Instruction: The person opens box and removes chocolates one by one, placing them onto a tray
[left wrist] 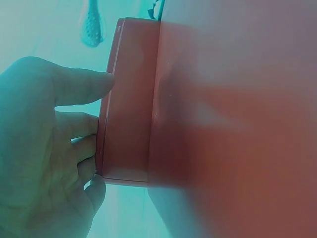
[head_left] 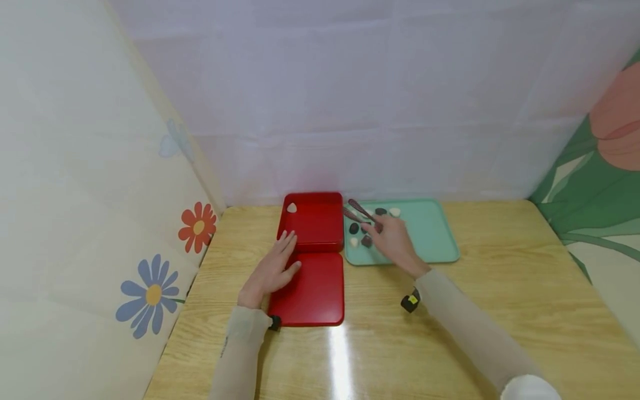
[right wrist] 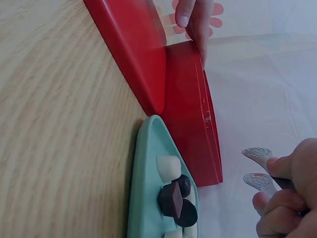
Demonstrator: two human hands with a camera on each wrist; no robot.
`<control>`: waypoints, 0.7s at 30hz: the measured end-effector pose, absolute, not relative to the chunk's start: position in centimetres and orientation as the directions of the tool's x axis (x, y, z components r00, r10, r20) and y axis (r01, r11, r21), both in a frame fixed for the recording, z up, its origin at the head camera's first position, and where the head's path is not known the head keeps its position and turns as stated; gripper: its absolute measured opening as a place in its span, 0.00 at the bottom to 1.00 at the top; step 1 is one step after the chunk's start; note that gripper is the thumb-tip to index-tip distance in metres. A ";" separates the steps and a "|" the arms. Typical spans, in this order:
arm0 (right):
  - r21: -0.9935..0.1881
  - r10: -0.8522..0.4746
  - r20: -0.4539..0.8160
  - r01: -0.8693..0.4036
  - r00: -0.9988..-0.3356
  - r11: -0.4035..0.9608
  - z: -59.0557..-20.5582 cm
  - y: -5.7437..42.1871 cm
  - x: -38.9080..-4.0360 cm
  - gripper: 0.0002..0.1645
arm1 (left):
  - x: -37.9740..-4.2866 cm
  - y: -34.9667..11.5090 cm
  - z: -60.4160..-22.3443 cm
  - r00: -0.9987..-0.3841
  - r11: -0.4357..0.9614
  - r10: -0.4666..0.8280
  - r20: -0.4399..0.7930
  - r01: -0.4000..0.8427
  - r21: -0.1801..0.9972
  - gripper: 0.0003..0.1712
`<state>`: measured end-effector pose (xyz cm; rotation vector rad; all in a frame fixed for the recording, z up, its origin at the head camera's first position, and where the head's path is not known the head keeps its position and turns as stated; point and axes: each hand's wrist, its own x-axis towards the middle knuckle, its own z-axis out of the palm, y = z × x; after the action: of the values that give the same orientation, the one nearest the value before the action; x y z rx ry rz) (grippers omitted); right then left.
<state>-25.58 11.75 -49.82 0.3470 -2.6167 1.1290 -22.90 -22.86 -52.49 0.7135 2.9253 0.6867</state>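
My right hand pinches a pair of dark tongs with perforated ends, held over the left part of the mint-green tray. In the right wrist view the two perforated ends stand apart with nothing between them. Several dark and white chocolate-like pieces lie below, among them a dark angular one and a white one. My left hand rests with extended fingers on the front left rim of the red box. Inside that box, near its back left corner, sits a white piece.
A flat red panel, joining the box's front edge, lies on the wooden table. The tray stands directly right of the box. Behind them hangs a pale cloth, and a flower-printed sheet borders the left side.
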 end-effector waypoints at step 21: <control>-0.718 -0.184 0.223 -0.289 -0.957 0.633 -48.7 6.3 -30.2 0.18 | -23.0 -22.8 -52.6 -0.891 0.802 0.452 0.040 0.425 0.420 0.49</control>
<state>-30.18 6.27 -48.72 0.3959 -2.7211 1.2303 -22.98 -22.80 -52.63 0.7122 2.9233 0.6585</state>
